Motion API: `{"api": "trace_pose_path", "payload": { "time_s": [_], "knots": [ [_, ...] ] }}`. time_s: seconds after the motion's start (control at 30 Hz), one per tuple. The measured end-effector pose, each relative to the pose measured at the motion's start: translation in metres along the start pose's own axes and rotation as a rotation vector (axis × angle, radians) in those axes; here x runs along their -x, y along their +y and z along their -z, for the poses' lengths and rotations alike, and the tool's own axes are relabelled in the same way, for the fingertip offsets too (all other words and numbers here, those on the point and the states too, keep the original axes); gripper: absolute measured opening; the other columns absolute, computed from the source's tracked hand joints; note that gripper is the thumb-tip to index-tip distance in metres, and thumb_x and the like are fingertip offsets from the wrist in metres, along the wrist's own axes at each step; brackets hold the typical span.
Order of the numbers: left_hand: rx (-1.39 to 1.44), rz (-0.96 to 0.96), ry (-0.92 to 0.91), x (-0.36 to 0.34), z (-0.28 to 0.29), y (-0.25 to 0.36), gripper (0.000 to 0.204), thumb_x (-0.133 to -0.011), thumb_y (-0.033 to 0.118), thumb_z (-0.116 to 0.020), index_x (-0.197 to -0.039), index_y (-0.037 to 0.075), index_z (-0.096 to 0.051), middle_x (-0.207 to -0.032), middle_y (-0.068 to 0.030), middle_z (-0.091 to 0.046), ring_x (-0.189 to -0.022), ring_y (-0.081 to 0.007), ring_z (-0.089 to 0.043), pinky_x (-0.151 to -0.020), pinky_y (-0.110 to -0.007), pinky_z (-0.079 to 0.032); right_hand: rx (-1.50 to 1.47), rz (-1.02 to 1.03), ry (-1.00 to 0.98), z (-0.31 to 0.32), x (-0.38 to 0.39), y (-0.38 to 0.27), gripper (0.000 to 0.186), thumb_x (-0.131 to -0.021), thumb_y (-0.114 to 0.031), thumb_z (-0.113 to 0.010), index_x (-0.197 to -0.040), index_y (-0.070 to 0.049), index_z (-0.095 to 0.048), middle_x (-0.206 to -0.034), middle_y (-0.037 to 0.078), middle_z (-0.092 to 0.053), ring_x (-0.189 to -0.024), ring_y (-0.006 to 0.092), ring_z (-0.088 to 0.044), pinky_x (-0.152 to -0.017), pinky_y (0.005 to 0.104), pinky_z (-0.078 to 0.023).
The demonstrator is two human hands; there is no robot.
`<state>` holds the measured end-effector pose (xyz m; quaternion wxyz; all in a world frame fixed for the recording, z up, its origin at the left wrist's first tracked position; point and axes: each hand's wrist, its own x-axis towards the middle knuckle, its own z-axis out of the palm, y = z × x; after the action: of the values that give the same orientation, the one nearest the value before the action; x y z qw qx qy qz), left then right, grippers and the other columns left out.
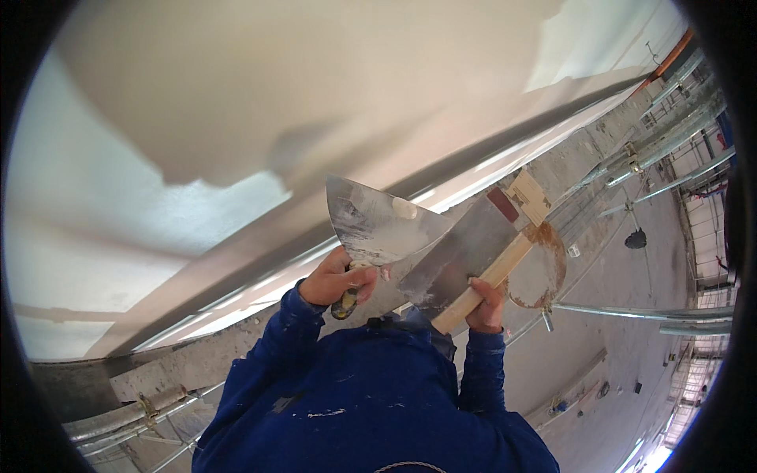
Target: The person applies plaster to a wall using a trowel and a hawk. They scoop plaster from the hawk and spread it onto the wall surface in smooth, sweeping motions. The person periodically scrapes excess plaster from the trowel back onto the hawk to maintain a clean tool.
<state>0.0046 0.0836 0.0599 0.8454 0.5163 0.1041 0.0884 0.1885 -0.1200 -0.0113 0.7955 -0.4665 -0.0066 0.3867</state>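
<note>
My left hand (339, 282) is closed around the handle of a broad putty knife (359, 221), its wide metal blade fanning out up and to the right. Pale plaster smears the blade, with a thicker dab near its upper edge. My right hand (486, 306) grips the wooden back of a wide metal plastering blade (461, 252), thumb over the wood. This blade lies slanted in front of my chest, and its lower left part carries plaster residue. The putty knife's right edge meets or overlaps the plastering blade; whether they touch, I cannot tell.
A plastered wall (315, 79) with a darker beige patch fills the upper left. Grey scaffold planks (544, 177) run along its foot. Metal scaffold tubes (646, 313) cross on the right and lower left. Far below lies a concrete floor (615, 268) with scattered debris.
</note>
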Motion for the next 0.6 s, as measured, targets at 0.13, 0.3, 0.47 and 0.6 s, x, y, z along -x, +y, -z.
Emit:
{"api": "trace_pose_path", "payload": {
  "time_s": [0.13, 0.3, 0.47, 0.6],
  "knots": [
    [-0.204, -0.042, 0.112, -0.008, -0.003, -0.007, 0.024, -0.084, 0.02, -0.06, -0.095, 0.0, -0.055, -0.078, -0.0053, -0.056, -0.052, -0.0102, -0.051, -0.047, -0.024, -0.042, -0.088, -0.087, 0.046, -0.014, 0.003, -0.018, 0.041, -0.07, -0.013, -0.058, -0.108, 0.001, -0.048, -0.092, 0.011, -0.056, -0.079, 0.0229, -0.058, -0.072, 0.0348, -0.05],
    [-0.986, -0.537, 0.339, -0.038, -0.007, -0.021, 0.044, -0.077, -0.004, -0.059, -0.119, 0.005, -0.051, -0.09, -0.008, -0.056, -0.07, -0.0204, -0.058, -0.059, -0.028, -0.047, -0.134, -0.327, 0.086, -0.03, 0.01, -0.019, 0.045, -0.067, -0.018, -0.057, -0.107, 0.002, -0.049, -0.09, 0.013, -0.057, -0.08, 0.0261, -0.058, -0.073, 0.0373, -0.05],
    [-1.254, -0.441, 0.379, -0.048, 0.001, -0.047, 0.063, -0.066, -0.006, -0.062, -0.125, 0.016, -0.05, -0.095, -0.0092, -0.056, -0.08, -0.0267, -0.059, -0.065, -0.034, -0.049, -0.152, -0.455, -0.019, -0.052, 0.015, -0.014, 0.047, -0.065, -0.015, -0.056, -0.108, 0.001, -0.049, -0.089, 0.014, -0.057, -0.084, 0.0265, -0.057, -0.076, 0.0397, -0.05],
    [-1.448, -0.306, 0.244, -0.047, 0.027, -0.076, 0.067, -0.063, -0.01, -0.058, -0.123, 0.018, -0.052, -0.095, -0.0081, -0.056, -0.081, -0.0269, -0.059, -0.066, -0.034, -0.05, -0.267, -0.342, -0.046, -0.031, 0.011, -0.014, 0.044, -0.066, -0.014, -0.057, -0.107, 0.001, -0.05, -0.089, 0.012, -0.057, -0.086, 0.0261, -0.056, -0.075, 0.0388, -0.049]
  ]
}}
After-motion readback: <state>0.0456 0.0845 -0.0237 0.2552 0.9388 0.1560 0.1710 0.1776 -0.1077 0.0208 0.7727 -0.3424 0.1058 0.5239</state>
